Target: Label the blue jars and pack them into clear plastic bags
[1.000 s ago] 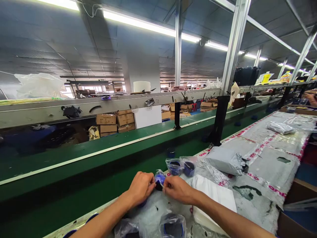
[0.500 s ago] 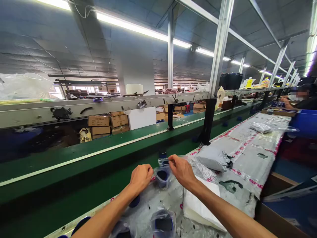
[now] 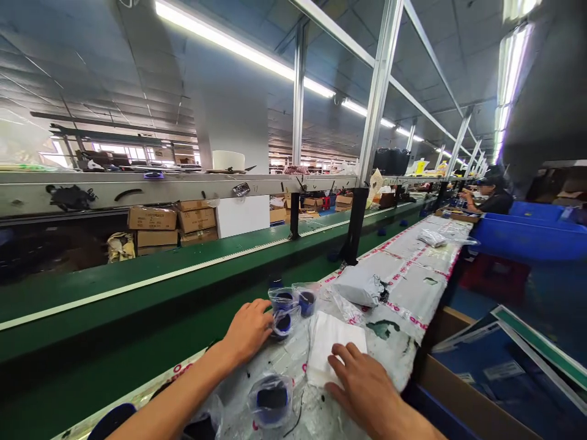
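My left hand is beside a dark blue round piece in a clear plastic bag. Its fingers are loosely bent and partly apart, and the fingertips meet the bag's edge. Just behind stand two more bagged blue pieces, close together. My right hand is open, fingers spread over the lower right part of a white stack of thin sheets or bags. Whether its fingertips press on the stack I cannot tell. Nearer to me lies another bagged blue piece, between my two arms.
A white plastic package lies farther along the covered bench. The green conveyor runs on the left, with a black-wrapped post beside the bench. At right are an open carton and blue bins; a person sits beyond.
My right hand has left the bagged piece and come back over the white stack. The left hand now touches a bag beside the other bagged pieces. The view has turned right.
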Demonstrator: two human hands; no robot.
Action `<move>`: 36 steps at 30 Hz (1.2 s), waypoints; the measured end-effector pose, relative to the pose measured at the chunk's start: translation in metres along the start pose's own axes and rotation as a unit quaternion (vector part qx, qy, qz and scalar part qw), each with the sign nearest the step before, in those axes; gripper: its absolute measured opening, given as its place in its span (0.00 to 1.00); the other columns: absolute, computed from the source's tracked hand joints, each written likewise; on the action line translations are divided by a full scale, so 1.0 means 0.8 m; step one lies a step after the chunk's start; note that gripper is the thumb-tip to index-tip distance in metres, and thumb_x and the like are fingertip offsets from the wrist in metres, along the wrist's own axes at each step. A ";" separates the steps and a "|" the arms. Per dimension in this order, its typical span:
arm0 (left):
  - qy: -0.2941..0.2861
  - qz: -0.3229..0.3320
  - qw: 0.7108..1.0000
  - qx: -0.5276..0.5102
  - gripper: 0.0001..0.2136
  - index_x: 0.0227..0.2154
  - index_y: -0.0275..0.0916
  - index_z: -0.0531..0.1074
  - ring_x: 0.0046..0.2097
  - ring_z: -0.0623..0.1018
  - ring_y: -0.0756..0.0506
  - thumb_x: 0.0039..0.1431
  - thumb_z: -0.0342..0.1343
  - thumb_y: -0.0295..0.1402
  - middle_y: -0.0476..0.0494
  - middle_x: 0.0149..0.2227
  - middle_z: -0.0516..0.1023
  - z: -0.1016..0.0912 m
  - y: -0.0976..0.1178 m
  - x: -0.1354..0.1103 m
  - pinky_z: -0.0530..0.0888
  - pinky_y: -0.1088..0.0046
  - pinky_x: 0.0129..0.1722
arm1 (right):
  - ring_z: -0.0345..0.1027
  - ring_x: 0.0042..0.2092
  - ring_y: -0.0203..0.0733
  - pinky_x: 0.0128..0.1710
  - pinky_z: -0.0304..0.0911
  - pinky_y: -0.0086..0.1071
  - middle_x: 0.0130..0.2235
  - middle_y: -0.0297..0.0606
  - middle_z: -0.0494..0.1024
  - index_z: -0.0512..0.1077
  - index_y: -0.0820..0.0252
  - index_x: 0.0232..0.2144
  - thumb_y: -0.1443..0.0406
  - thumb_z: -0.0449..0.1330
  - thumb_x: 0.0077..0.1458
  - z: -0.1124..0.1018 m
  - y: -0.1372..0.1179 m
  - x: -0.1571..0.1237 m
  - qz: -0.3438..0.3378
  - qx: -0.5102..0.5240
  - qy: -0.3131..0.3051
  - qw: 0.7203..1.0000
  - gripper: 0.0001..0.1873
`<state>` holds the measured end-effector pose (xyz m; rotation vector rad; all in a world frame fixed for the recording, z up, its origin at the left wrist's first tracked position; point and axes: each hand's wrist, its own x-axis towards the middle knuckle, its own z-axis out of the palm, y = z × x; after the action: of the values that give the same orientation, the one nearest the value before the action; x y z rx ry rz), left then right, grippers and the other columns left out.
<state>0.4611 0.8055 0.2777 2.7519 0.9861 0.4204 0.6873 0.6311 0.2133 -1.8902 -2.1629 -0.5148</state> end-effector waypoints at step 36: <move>0.006 0.084 0.992 -0.092 0.05 0.37 0.46 0.76 0.49 0.78 0.42 0.64 0.56 0.35 0.45 0.48 0.79 -0.049 0.082 -0.067 0.71 0.68 0.49 | 0.72 0.43 0.43 0.46 0.69 0.42 0.42 0.38 0.76 0.73 0.63 0.40 0.59 0.61 0.64 0.027 0.110 0.113 0.354 0.121 0.003 0.927 0.11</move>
<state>0.4471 0.7243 0.3213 2.6756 0.6827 0.5269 0.7621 0.7317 0.2393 -2.3019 -1.2996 -0.0987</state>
